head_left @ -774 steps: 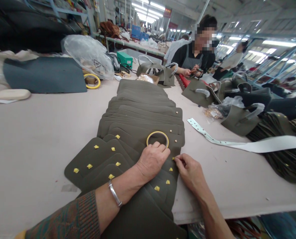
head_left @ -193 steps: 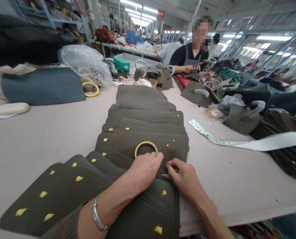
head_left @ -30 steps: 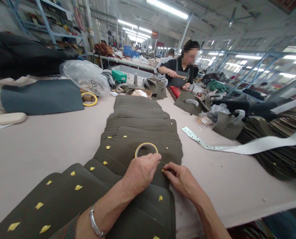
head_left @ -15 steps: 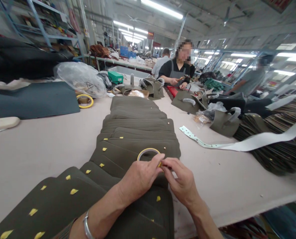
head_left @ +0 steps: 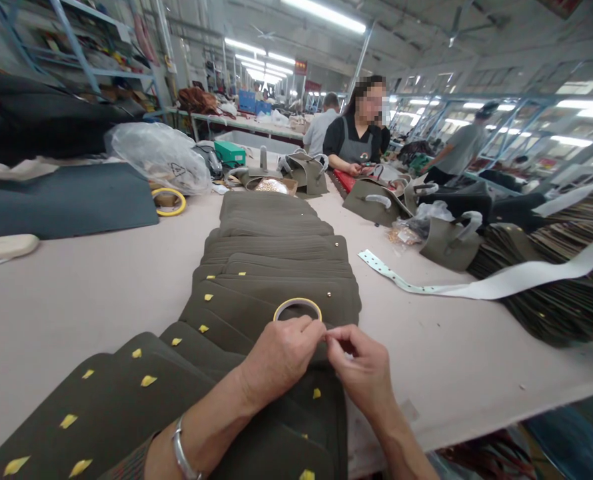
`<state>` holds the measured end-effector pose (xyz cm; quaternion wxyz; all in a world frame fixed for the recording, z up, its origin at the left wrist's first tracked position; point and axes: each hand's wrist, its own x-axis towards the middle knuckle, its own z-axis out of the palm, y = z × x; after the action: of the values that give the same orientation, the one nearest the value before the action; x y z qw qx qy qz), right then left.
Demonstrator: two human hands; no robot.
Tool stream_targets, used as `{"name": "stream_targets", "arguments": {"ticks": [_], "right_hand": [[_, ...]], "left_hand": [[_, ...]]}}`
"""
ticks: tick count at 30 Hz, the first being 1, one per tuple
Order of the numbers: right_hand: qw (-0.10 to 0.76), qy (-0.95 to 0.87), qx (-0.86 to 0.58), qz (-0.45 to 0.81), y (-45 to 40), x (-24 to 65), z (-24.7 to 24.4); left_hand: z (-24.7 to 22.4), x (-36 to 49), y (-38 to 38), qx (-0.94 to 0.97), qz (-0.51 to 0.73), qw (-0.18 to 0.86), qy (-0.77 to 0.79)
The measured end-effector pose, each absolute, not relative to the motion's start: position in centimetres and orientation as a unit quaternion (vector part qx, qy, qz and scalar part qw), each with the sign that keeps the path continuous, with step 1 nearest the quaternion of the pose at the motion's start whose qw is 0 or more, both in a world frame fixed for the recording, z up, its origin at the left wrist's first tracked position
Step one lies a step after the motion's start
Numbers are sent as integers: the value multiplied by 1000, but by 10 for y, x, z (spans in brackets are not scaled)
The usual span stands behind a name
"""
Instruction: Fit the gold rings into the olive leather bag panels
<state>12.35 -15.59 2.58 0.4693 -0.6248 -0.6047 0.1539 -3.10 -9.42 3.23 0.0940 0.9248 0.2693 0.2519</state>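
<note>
My left hand [head_left: 282, 353] is closed around a roll of yellow tape [head_left: 297, 301], whose rim stands up behind the knuckles. My right hand [head_left: 365, 370] is pinched, its fingertips meeting those of the left at the roll's right side. Whatever lies between the right fingertips is too small and hidden to make out. Under both hands, dark olive panels [head_left: 271, 290] overlap in a long fanned row. Small yellow tape pieces [head_left: 148, 381] stick to many of them, and a few carry small metal studs [head_left: 329, 294].
Another yellow tape roll [head_left: 182, 203] lies by a clear plastic bag [head_left: 159, 157] and a grey-blue sheet [head_left: 71, 200] at left. At right are a white strip [head_left: 481, 292] and stacked panels [head_left: 566, 313]. A co-worker [head_left: 359, 137] sits across the table [head_left: 426, 353] beside olive handled pieces [head_left: 374, 203].
My fingertips have shifted slightly lower and the left thumb has folded in against the roll. Across the table, the co-worker's hands have lowered; a person at right has moved left.
</note>
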Motion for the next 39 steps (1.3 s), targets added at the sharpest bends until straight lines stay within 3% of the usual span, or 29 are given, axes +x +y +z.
{"name": "stream_targets", "arguments": {"ticks": [3,6,8,13,16,23,29,35,39], "right_hand": [[523,-465,-640,318,-150,123,27],[559,-366,-638,382,-146,136,24],[546,-342,-652,399,-150,148,22],[409,-433,-699,395,-183,158,19],[371,-459,-715,375,-198,153,16],[410,-415,-688,432,-200,153,10],[415,-455,-694,372,-201,151,7],[469,-374,-646,473,-205,151,16],[442,-384,-623,519,-210,147,22]], "left_hand": [[32,-28,-96,922,281,67,259],[31,-27,-99,916,296,72,262],[31,-27,-100,916,261,80,293],[35,-28,-98,929,77,96,350],[38,-29,-99,932,40,105,346],[41,-30,-101,938,9,149,312],[44,-33,-101,930,6,207,305],[49,-36,-95,901,7,278,333],[50,-38,-93,892,15,295,341]]}}
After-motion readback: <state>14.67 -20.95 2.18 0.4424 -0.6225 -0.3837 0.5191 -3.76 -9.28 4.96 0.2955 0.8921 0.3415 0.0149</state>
